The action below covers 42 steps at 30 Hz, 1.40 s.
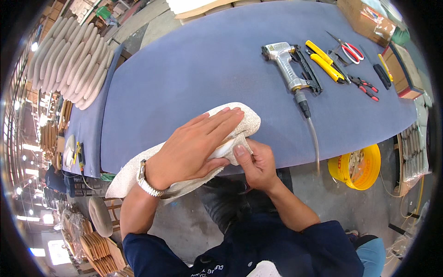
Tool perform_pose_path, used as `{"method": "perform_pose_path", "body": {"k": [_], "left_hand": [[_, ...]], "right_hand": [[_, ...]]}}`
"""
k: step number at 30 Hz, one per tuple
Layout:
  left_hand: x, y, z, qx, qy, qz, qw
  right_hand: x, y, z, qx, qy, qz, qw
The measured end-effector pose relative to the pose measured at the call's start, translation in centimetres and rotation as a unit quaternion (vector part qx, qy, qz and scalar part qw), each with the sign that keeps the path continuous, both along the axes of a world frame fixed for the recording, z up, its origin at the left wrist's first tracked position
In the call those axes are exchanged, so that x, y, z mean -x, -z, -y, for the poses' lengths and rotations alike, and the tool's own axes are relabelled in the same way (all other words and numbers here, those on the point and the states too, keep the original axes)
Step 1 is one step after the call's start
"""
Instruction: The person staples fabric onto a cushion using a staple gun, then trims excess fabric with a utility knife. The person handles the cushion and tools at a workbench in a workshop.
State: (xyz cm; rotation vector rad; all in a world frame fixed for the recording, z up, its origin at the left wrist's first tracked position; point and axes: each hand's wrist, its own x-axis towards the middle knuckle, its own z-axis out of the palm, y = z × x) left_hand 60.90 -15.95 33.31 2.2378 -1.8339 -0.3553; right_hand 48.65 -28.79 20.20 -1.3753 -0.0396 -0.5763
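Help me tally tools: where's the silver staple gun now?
In the head view, right of centre, the silver staple gun lies on the blue table, just left of the yellow-handled tool.

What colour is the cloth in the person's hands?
The cloth is off-white; see the head view.

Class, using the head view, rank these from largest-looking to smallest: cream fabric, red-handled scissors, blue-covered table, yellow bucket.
1. Blue-covered table
2. Cream fabric, partly hidden by hands
3. Yellow bucket
4. Red-handled scissors
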Motion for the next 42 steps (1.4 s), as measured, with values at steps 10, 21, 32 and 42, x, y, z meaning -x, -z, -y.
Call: {"method": "perform_pose_path", "body": {"k": [10,21,32,42], "left_hand": [[4.2,2.4,-1.1,0.041,-0.067,0.096,0.992],[10.2,12.0,-2.6,0.04,-0.191,0.154,0.969],[12.0,15.2,-3.2,0.111,-0.21,0.191,0.952],[11.5,14.8,-4.7,0.178,-0.187,0.124,0.958]], "right_hand": [[3.0,2.8,-0.1,0.064,0.013,-0.024,0.998],[7.9,4.9,3.8,0.319,-0.038,-0.227,0.92],[7.6,3.2,6.5,0.413,-0.031,-0.228,0.881],[-3.7,-0.1,4.7,0.375,0.083,-0.164,0.909]]}}
